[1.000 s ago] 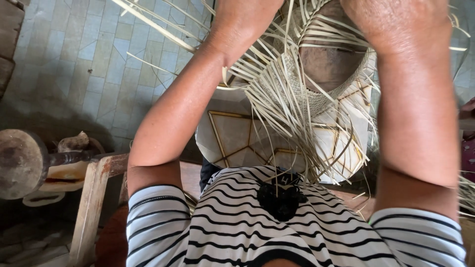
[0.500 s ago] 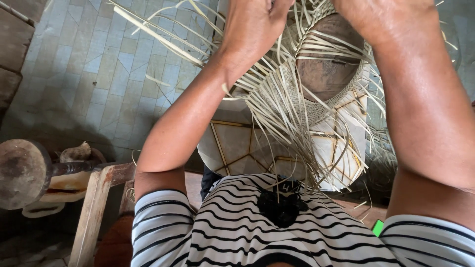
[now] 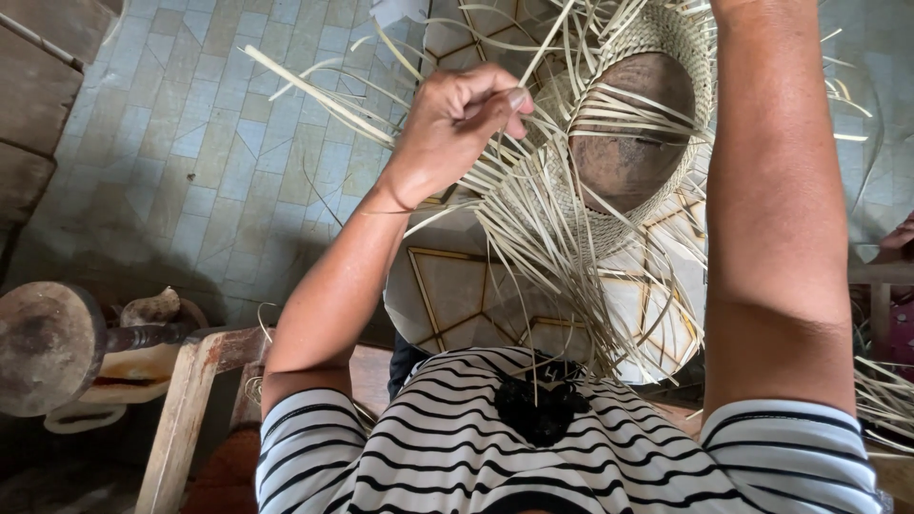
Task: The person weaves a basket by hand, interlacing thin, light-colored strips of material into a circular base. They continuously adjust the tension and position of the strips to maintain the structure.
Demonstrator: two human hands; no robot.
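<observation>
The right hand is out of sight, its forearm point(image 3: 776, 219) running off the top edge above the woven straw piece point(image 3: 609, 181), so how that grip stands cannot be told. The left hand point(image 3: 457, 124) is curled over loose strands beside the woven piece, its fingertips tucked under, hiding exactly which strands it pinches. The woven piece's upper rim is cut off, and its lower part is hidden behind the striped shirt point(image 3: 571, 457).

The floor point(image 3: 190, 162) is paved in pale blue-grey tiles of angled shapes, lit by soft daylight. At the left edge stand dark wooden boards point(image 3: 43, 105) — perhaps a door. Lower left, a round wooden block point(image 3: 48, 347) on a turned post sits beside a rough wooden frame point(image 3: 181, 419).
</observation>
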